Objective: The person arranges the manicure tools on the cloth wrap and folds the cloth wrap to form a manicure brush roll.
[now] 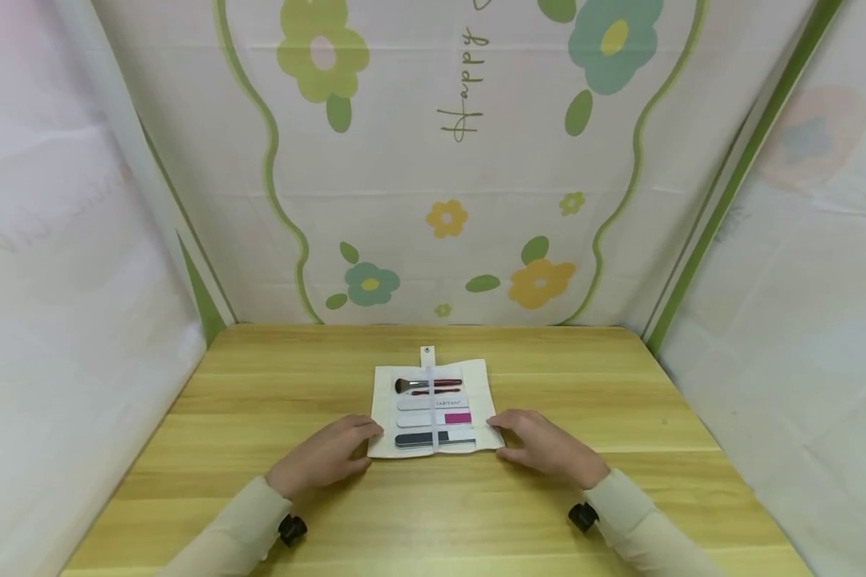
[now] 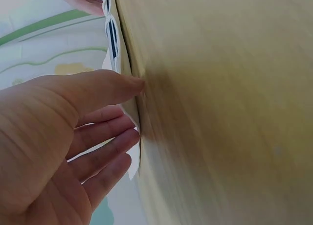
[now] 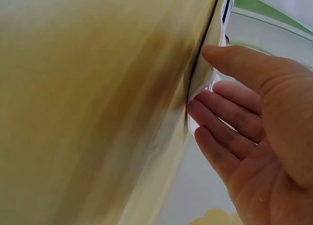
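Note:
A white fabric roll-up pouch [image 1: 481, 401] lies unfolded on the table in the head view. Its slots hold a brush [image 1: 411, 385] with a red handle, a thin dark red tool [image 1: 443, 392], a white nail file [image 1: 414, 405], a white file with a magenta part [image 1: 458, 418] and a dark file [image 1: 420, 440]. A pale strap [image 1: 434, 417] crosses them. My left hand [image 1: 328, 453] touches the pouch's near left corner with loosely extended fingers. At the near right corner, my right hand [image 1: 548, 449] rests its fingertips on the edge, thumb along the front side.
The pouch lies on a wood-grain table [image 1: 433, 513]. A tab with a snap [image 1: 427, 351] sticks out from its far edge. Flower-printed white cloth [image 1: 404, 160] hangs behind the table and on both sides. A small black device [image 1: 292, 529] is worn at each wrist.

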Motion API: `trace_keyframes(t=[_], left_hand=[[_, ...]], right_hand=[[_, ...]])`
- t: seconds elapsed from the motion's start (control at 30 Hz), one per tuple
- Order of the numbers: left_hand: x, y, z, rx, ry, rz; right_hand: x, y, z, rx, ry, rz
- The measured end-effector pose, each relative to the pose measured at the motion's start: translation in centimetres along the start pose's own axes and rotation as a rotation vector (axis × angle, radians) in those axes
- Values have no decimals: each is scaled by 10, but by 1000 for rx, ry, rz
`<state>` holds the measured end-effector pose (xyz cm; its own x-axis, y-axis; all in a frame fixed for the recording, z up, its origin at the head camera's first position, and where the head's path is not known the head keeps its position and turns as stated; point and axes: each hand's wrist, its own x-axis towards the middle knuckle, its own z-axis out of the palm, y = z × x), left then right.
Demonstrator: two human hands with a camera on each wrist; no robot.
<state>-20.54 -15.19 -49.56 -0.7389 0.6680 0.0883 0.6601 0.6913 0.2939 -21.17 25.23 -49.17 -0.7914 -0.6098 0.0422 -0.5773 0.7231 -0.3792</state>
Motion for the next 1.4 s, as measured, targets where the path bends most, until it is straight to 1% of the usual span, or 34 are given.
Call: trace_keyframes(t=[0.13,0.2,0.3,0.37,0.43,0.5,0.57,0.63,0.73,0.87,0.97,1.07,1.23,1.3,1.4], left_hand=[[1,-1,-1,-34,1,-20],[1,-2,-2,-59,10,-16],[3,-4,-2,-92,35,7],[5,-6,-2,-120,51,20],[7,-10,-2,-164,61,16],[9,-14,-3,-224,58,-8],[11,-18,-3,-295,43,-43],[14,-23,-3,-360,30,-83],[19,-29,-2,-438,21,-123],[26,-33,0,-521,36,-179],[30,-33,1,-569,48,-253],[36,-33,3,-593,63,-316],[44,-31,4,-589,93,-370],[47,-30,3,-563,107,-390],[50,-28,2,-478,141,-404]], right_hand=[[3,2,-4,12,-21,-23],[4,3,-6,30,-41,-16],[7,7,-10,64,-78,19],[9,10,-12,94,-90,22],[11,14,-15,126,-97,17],[13,18,-17,158,-95,7],[15,22,-18,190,-90,18],[18,25,-19,220,-80,46],[25,31,-18,287,-62,101],[36,36,-15,363,-35,168],[43,36,-13,397,-12,218],[50,33,-11,420,16,296],[60,29,-8,456,58,439],[63,28,-8,453,70,479],[67,27,-8,430,78,521]])
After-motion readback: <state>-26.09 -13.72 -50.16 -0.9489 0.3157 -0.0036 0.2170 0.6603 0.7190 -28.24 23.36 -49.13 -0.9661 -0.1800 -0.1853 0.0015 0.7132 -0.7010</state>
